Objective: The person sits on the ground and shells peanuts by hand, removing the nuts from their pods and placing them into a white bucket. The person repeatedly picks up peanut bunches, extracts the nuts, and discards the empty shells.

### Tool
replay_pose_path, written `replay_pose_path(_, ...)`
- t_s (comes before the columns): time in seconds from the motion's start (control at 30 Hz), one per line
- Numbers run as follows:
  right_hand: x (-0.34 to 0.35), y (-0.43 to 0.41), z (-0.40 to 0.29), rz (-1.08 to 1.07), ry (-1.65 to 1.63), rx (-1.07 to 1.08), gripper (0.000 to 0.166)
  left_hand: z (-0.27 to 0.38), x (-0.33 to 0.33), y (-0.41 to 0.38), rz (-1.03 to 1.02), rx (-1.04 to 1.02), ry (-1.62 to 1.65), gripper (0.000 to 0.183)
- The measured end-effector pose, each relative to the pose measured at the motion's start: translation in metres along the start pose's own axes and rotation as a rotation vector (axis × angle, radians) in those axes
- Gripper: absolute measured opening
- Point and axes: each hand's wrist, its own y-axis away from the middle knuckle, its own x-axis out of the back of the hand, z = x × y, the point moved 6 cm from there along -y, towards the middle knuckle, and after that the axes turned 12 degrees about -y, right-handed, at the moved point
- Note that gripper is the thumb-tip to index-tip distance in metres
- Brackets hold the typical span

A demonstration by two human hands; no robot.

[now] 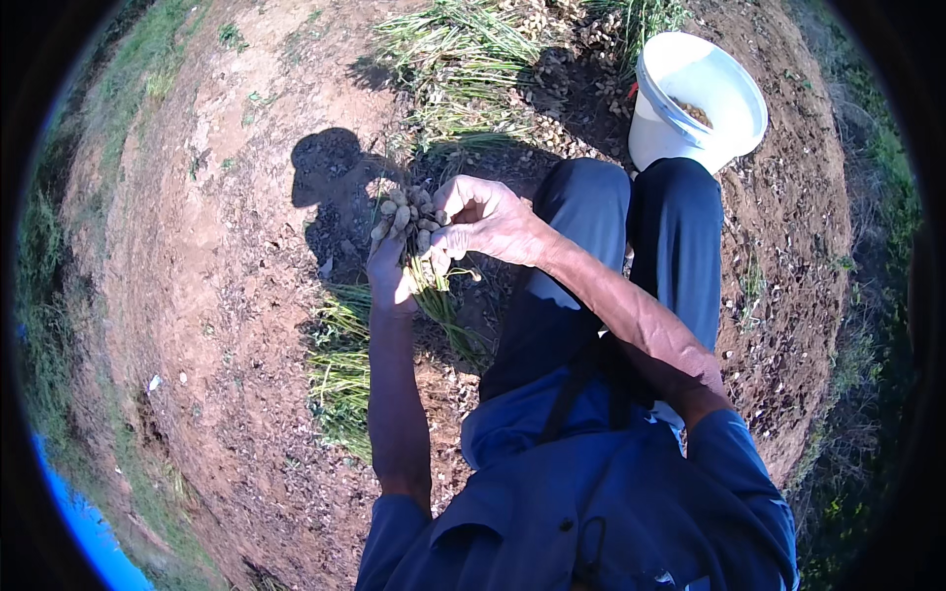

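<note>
My left hand (389,272) grips a bunch of peanut plants by the stems, just below a cluster of pale, soil-dusted peanut pods (401,216). The green stems (446,312) hang down from that grip toward my lap. From the right, my right hand (497,223) reaches across with thumb and fingers pinched on pods at the cluster's edge. Its fingertips partly hide what they hold. Beyond my knees a white plastic bucket (660,138) stands on the soil, with a small heap of brownish pods (693,112) visible inside.
A pile of pulled peanut plants (462,55) lies ahead, with more pods (591,41) among it. Another heap of green stems (340,377) rests left of my legs. My bent knees (584,199) rise just short of the bucket. Dry bare soil (207,273) spreads leftward.
</note>
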Motion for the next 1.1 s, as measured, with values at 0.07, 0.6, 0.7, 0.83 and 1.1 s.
replay_pose_path(0.07, 0.002, 0.003, 0.0, -0.033, -0.052, -0.024, 0.024, 0.0, -0.008, 0.001, -0.023, 0.019, 0.02, 0.039)
replay_pose_path(0.6, -0.005, 0.011, -0.013, -0.099, -1.099, -0.283, 0.029, -0.011, -0.064, 0.005, -0.632, 0.139, 0.238, 0.06)
replay_pose_path(0.7, 0.011, 0.008, -0.006, 0.106, -1.022, -0.234, 0.018, -0.009, -0.064, 0.004, -0.519, 0.12, 0.151, 0.067)
replay_pose_path(0.83, 0.014, 0.007, -0.014, 0.198, -0.765, -0.131, 0.012, -0.009, -0.061, 0.005, -0.494, 0.174, 0.176, 0.061)
replay_pose_path(1.1, -0.009, 0.012, -0.012, 0.012, -0.447, -0.187, 0.033, -0.03, 0.031, 0.001, -0.022, 0.136, 0.075, 0.052)
